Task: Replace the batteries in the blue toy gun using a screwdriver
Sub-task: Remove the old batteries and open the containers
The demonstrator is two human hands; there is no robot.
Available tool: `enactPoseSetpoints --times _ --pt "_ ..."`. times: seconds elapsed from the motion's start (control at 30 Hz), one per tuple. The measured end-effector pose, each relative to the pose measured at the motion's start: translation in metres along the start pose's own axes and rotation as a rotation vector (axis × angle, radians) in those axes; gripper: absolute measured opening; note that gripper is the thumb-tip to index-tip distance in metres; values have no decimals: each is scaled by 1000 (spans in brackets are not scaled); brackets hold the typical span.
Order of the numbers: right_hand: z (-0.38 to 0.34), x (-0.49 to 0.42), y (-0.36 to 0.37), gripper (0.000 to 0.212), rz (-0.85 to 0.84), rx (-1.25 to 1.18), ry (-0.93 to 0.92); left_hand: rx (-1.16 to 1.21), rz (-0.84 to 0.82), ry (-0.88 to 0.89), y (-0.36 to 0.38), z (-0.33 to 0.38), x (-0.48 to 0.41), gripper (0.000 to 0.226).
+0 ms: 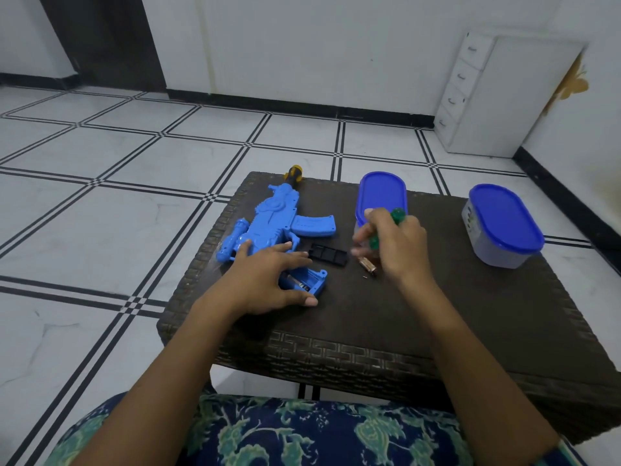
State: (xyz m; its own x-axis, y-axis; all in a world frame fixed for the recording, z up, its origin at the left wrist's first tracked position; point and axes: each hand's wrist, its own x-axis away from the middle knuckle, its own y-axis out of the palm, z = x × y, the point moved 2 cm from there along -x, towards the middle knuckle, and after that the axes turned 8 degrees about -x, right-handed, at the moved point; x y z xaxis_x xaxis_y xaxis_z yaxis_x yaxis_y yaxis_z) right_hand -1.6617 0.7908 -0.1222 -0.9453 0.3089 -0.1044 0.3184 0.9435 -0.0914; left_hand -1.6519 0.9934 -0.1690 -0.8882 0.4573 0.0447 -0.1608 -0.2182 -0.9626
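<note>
Resting on blue toy gun (279, 213), left hand (265, 280), fingers (279, 248) spread; right hand (396, 243) curled round green screwdriver (398, 215), clear of table (420, 314) edges

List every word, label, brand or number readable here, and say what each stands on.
Nothing here can be read.
On the right container, a side label: too blurred to read.
On the blue toy gun, raised marks on the magazine: too faint to read.
On the battery: too small to read.
On the green screwdriver in the right hand: no marking visible.
</note>
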Motion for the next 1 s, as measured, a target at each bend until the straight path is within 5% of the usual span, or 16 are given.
enactPoseSetpoints --times 0.1,0.27,0.63,1.0 --pt "-3 3 15 46 -118 -190 72 8 10 21 2 -1 3 76" --pt "2 9 23 38 -273 39 107 -9 17 52 9 -2 5 81" --pt "1 14 31 31 -172 61 -160 -10 6 52 11 -2 4 79" --pt "3 20 44 39 -282 163 -221 -1 22 50 14 -4 2 81"
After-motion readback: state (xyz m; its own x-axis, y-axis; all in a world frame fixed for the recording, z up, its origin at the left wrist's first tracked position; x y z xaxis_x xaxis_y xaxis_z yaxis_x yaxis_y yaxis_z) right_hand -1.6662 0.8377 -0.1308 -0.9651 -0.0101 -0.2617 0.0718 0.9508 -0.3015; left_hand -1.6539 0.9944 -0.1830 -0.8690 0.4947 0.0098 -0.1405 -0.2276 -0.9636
